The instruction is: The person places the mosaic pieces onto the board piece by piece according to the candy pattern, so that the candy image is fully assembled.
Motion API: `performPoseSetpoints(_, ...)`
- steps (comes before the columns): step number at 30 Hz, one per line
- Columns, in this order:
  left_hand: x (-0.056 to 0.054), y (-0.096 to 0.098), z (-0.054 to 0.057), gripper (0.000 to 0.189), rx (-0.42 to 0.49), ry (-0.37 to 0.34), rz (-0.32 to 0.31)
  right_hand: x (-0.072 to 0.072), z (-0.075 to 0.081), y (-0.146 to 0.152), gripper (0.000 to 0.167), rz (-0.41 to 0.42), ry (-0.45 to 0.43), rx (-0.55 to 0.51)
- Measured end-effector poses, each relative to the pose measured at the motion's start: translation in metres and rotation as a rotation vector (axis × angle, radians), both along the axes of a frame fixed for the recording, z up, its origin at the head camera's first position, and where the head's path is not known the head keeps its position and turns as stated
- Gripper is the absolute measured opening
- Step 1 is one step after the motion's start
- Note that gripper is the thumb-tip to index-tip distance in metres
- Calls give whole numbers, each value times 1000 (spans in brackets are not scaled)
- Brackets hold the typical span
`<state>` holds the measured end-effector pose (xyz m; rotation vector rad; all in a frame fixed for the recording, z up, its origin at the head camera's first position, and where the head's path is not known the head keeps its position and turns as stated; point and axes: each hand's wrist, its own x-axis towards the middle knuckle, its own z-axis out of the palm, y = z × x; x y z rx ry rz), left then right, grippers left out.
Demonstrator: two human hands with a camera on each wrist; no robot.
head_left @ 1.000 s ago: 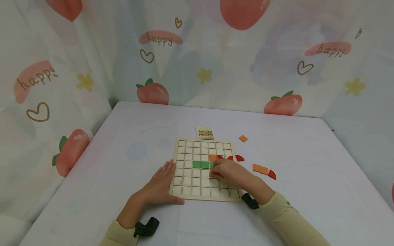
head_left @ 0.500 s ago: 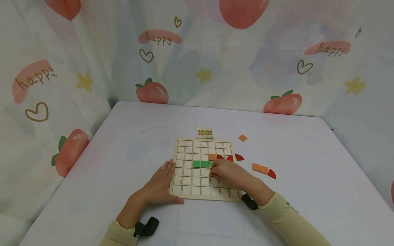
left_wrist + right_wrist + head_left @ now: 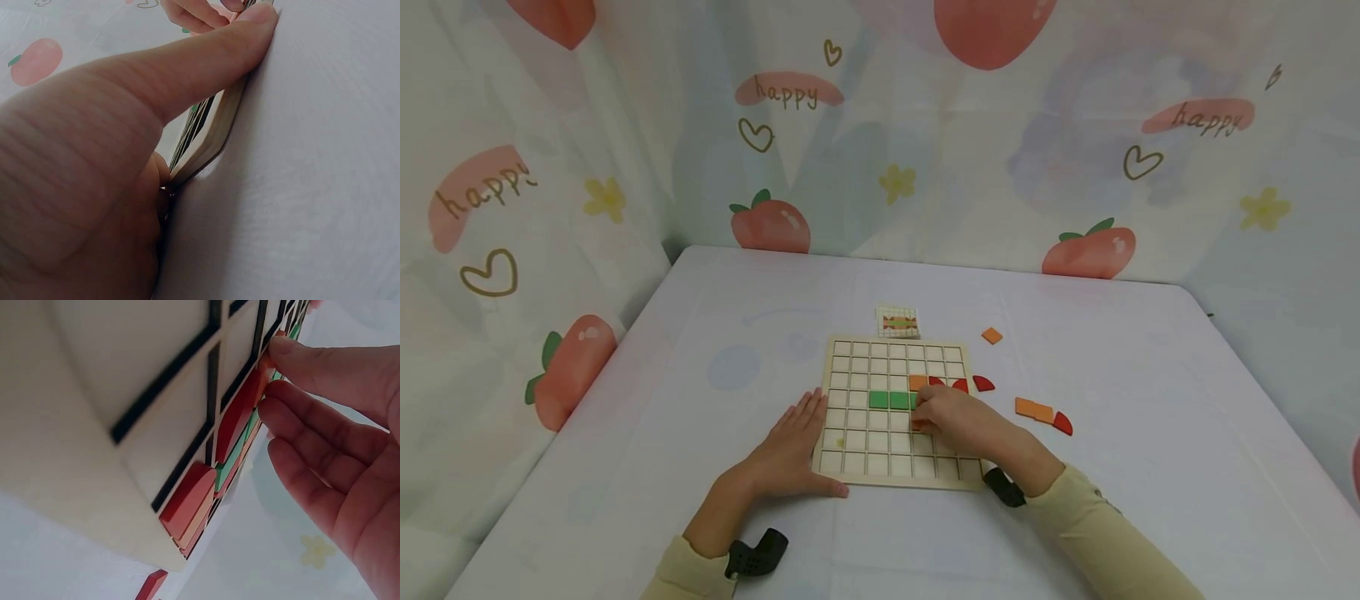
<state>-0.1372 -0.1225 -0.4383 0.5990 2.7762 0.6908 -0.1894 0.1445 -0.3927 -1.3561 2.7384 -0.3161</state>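
Note:
A wooden grid board (image 3: 857, 468) lies flat on the table. My left hand (image 3: 790, 450) rests against its left side, fingers straight and thumb along the front edge. In the left wrist view the thumb lies across the board's edge (image 3: 228, 119). My right hand (image 3: 958, 421) is over the board's right half, pinching an orange square tile (image 3: 267, 364) between thumb and fingertips at a cell. Beside it in the right wrist view sits a red quarter-round tile (image 3: 237, 419). A row of green tiles (image 3: 889, 401) and another orange tile (image 3: 917, 382) lie in cells; the hand hides some cells.
Behind the board lies a small pattern card (image 3: 898, 322). Loose on the table to the right are an orange tile (image 3: 992, 336), a red quarter-round tile (image 3: 983, 383), two orange tiles (image 3: 1033, 410) and another red one (image 3: 1062, 423). A printed curtain (image 3: 820, 167) hangs behind.
My right hand has shifted very slightly left over the same part of the board, showing a little less of the orange tile. The left hand stays where it was.

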Motion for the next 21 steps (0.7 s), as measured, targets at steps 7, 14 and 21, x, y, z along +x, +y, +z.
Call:
performPoseSetpoints(7,-1,1,-1,125,4,-1,-2,0,2,0,7,-36,-60,-4)
performPoseSetpoints(14,0,1,0,125,-1,-4,3,2,5,10,11,-102,-78,-38)
performPoseSetpoints(21,0,1,0,125,2,-5,6,-1,7,26,13,-135,-54,-45)
